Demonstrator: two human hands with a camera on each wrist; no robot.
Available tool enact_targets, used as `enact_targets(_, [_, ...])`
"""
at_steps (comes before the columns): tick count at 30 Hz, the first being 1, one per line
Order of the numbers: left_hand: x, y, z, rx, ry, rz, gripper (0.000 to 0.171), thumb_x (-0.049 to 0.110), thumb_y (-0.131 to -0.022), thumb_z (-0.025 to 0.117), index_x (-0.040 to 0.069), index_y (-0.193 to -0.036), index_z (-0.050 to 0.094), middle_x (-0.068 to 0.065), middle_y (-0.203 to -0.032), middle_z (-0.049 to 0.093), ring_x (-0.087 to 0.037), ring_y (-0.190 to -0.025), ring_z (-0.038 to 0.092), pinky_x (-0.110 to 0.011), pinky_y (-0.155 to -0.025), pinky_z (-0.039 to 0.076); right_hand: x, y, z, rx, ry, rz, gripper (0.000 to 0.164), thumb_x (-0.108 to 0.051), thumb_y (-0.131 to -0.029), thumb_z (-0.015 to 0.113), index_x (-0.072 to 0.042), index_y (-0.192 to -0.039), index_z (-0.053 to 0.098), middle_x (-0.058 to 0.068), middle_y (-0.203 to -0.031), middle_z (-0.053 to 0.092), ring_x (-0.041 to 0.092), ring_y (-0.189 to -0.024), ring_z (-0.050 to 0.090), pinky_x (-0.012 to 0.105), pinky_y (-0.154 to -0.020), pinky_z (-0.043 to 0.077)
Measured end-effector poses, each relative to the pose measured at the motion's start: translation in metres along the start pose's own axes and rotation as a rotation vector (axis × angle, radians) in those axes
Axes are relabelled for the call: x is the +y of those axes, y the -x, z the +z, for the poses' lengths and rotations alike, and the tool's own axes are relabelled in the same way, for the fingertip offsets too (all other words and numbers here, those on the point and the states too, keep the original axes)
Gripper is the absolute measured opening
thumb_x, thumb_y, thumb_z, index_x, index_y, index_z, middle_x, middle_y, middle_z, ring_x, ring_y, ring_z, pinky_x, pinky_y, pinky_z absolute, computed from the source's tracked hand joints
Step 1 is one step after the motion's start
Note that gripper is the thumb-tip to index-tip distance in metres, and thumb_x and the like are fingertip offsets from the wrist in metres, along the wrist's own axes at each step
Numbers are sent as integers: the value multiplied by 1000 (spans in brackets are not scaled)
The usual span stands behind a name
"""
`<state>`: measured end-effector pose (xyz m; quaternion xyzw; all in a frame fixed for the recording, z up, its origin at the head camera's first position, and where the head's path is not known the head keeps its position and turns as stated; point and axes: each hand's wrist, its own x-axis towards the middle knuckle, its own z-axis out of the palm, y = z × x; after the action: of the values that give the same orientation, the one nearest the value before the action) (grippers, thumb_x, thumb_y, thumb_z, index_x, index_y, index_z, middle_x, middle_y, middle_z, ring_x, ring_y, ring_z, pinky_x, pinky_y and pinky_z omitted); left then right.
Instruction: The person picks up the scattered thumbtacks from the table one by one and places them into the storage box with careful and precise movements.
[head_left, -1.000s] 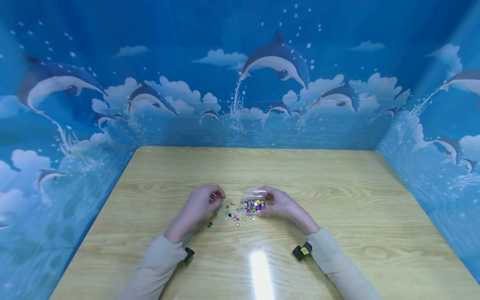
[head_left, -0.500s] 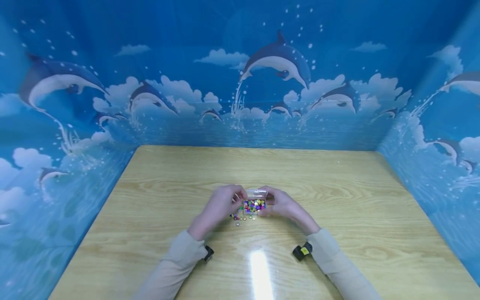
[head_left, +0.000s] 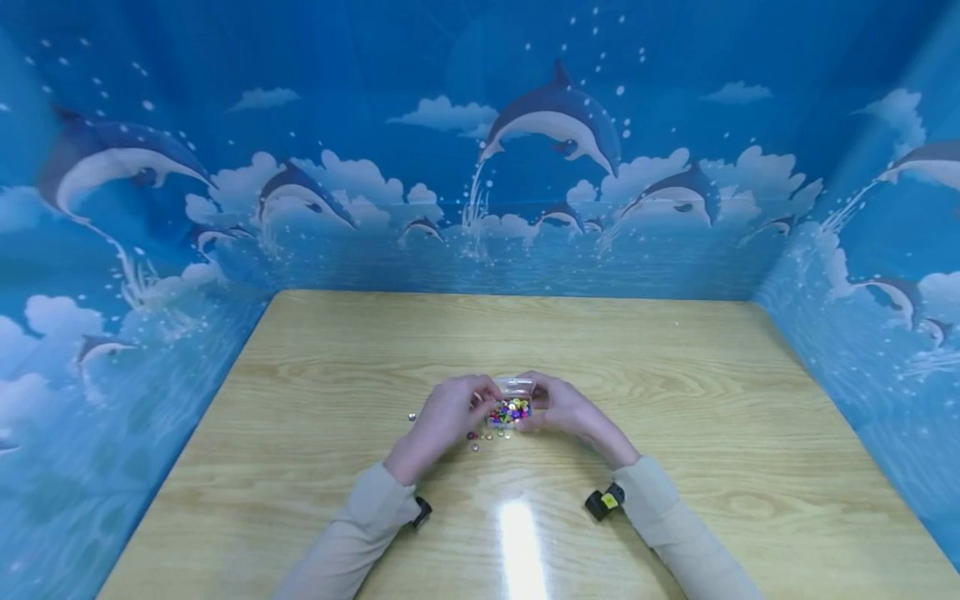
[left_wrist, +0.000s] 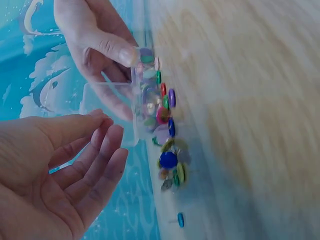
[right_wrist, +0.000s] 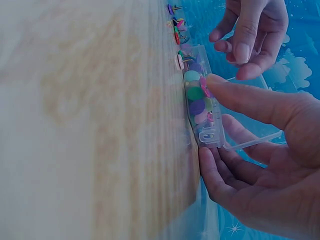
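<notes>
A small clear plastic box (head_left: 510, 412) of coloured thumbtacks sits on the table, its hinged lid (head_left: 514, 386) standing up at the back. My right hand (head_left: 558, 408) grips the box's right end, thumb at the near side and fingers round behind, as the right wrist view shows. My left hand (head_left: 450, 410) is at the box's left end, with thumb and index fingertips together over its edge and the other fingers loosely bent. I cannot tell if a thumbtack is between those tips. Loose thumbtacks (left_wrist: 168, 160) with flat, shiny heads lie beside the box.
More loose thumbtacks (head_left: 489, 436) lie in front of the box, and one thumbtack (head_left: 412, 417) is left of my left wrist. The wooden table (head_left: 675, 400) meets a blue dolphin-print curtain (head_left: 360, 258) at its back and sides.
My left hand has moved right, from beside the loose thumbtacks to the box's left end, covering several of them. The right hand and the box have stayed in place.
</notes>
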<state>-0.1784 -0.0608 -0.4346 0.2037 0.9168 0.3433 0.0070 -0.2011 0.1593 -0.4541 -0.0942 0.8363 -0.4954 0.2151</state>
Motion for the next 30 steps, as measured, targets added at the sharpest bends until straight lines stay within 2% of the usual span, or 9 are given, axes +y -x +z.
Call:
enact_targets(5, [-6, 2, -13, 47, -23, -32, 7, 11, -91, 74, 13, -98, 73, -1, -89, 73, -10, -73, 66, -20, -63, 55, 0, 0, 0, -5, 19, -10, 75, -7, -75, 87, -12, -143, 55, 13, -133, 62, 37, -125, 58, 54, -108, 45])
enact_targets(9, [-14, 4, -30, 96, -24, -89, 4, 13, -93, 73, 13, -97, 73, 1, -89, 73, -13, -79, 68, -28, -73, 58, -1, 0, 0, 0, 19, 12, 78, -8, -75, 87, -12, -144, 53, 15, -135, 61, 39, -126, 56, 54, -109, 44])
enact_targets(13, [-26, 9, -43, 107, -44, -148, 5, 12, -94, 72, 12, -99, 74, 0, -92, 73, -15, -83, 68, -33, -76, 59, -1, 0, -1, 1, 18, 25, 81, -8, -75, 87, -10, -146, 50, 17, -136, 59, 40, -127, 55, 54, -109, 44])
enact_targets(18, [-40, 18, -52, 70, -105, -214, 5, 11, -92, 74, 11, -97, 74, -1, -92, 73, -16, -82, 67, -33, -76, 58, -1, 0, -1, 0, 14, 25, 82, -7, -75, 87, -9, -147, 49, 17, -137, 59, 41, -128, 55, 53, -108, 45])
enact_targets(24, [-52, 29, -57, -31, -185, -288, 10, 13, -85, 80, 12, -83, 71, 2, -75, 65, -12, -68, 58, -29, -67, 52, -1, 0, 0, 2, 33, 11, 81, -7, -75, 87, -9, -147, 49, 17, -136, 59, 40, -127, 55, 54, -109, 44])
enact_targets(30, [-56, 35, -59, -93, -225, -309, 13, 14, -86, 80, 12, -79, 69, 2, -71, 61, -13, -66, 54, -29, -65, 47, -1, 0, 0, 1, 33, 12, 81, -7, -75, 86, -9, -147, 49, 17, -136, 59, 40, -127, 55, 55, -109, 43])
